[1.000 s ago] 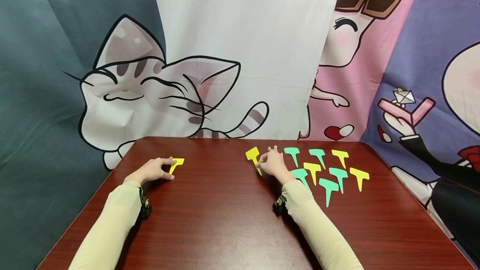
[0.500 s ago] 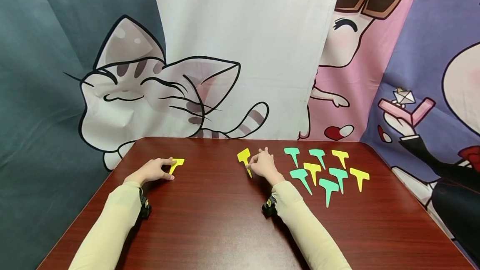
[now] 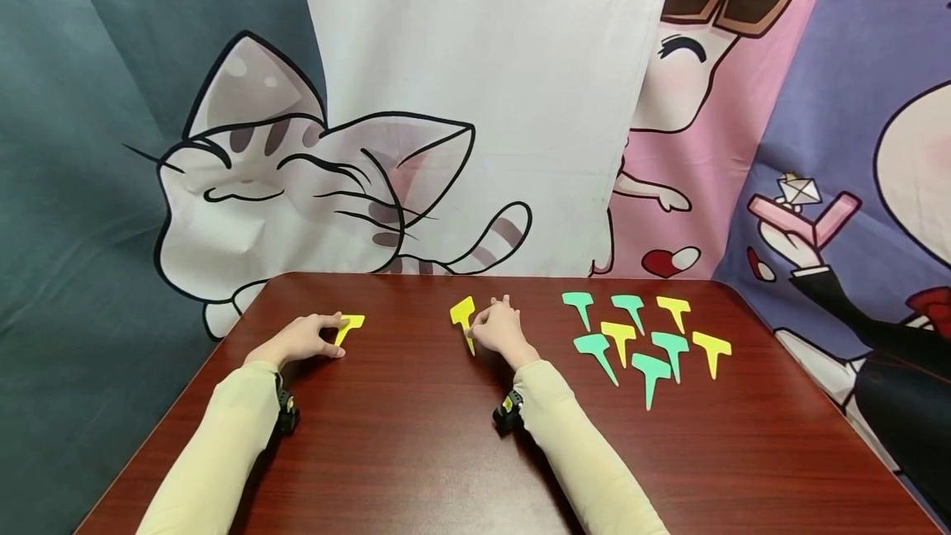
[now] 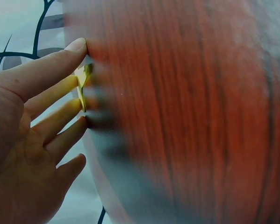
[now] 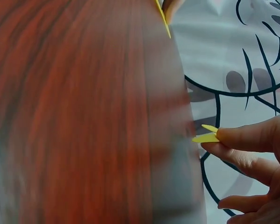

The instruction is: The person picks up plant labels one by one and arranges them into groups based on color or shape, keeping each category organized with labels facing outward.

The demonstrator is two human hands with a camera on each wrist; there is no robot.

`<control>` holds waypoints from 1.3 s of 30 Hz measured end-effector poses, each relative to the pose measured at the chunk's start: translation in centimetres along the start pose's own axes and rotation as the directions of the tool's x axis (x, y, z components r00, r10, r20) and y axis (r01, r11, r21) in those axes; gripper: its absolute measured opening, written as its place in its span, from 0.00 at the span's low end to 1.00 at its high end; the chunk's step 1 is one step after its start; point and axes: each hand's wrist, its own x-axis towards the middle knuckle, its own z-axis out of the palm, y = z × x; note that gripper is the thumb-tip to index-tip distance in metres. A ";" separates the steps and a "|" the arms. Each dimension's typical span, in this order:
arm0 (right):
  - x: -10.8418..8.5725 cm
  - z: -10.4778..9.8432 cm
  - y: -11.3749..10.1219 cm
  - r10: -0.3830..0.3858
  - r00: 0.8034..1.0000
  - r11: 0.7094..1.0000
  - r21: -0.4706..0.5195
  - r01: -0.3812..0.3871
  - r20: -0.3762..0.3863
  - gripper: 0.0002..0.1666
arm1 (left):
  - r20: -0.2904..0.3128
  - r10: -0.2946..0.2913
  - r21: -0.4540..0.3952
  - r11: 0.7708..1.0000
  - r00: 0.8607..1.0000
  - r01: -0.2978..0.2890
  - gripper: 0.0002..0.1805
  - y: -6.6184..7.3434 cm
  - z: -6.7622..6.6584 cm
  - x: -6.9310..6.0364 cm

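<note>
On the left side of the table, my left hand (image 3: 300,338) touches a yellow T-shaped plant label (image 3: 355,322). Its fingers are fairly straight around the label in the left wrist view, with the label (image 4: 82,84) beside the fingertips and the thumb apart from it. Near the table's middle, my right hand (image 3: 499,330) pinches a second yellow plant label (image 3: 462,312) by its stem between thumb and index finger. From the right wrist, this label (image 5: 206,138) is seen edge-on at the fingertips, and the other fingers are spread loosely.
To the right lie several T-shaped labels, among them green ones (image 3: 650,370) and yellow ones (image 3: 712,347), flat and spaced apart. The dark red wooden table (image 3: 416,436) ends at a cartoon-printed cloth backdrop (image 3: 461,40).
My right hand has moved left with the yellow plant label, away from the group and toward the left hand. The left hand and its label have not moved.
</note>
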 end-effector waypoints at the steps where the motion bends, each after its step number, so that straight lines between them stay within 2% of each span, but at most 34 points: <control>1: 0.0 0.2 -0.2 0.002 1.000 1.000 0.000 -0.002 -0.003 0.14 | 0.001 0.001 0.000 1.000 1.000 -0.001 0.40 0.0 0.0 0.0; 7: 0.1 1.2 -1.2 0.008 1.000 1.000 0.003 -0.008 -0.003 0.18 | 0.005 0.012 -0.012 1.000 1.000 -0.012 0.40 -0.1 -0.2 0.0; 13: 0.2 2.2 -2.1 0.013 1.000 0.999 -0.034 -0.012 0.014 0.17 | 0.006 0.016 -0.005 1.000 1.000 -0.016 0.40 -0.3 0.0 0.2; 19: 0.5 3.2 -3.3 0.001 1.000 0.999 -0.038 0.000 0.022 0.17 | -0.004 0.013 -0.001 1.000 1.000 -0.013 0.39 -0.3 -0.1 0.1; 28: 0.5 4.8 -4.9 0.025 0.999 0.998 -0.054 -0.023 0.038 0.16 | 0.000 -0.006 -0.011 1.000 1.000 0.006 0.40 -0.1 0.0 0.0; 39: 1.2 6.3 -6.2 -0.008 0.999 0.998 -0.057 0.010 0.044 0.16 | 0.008 0.004 -0.015 1.000 1.000 -0.004 0.41 0.0 0.0 0.0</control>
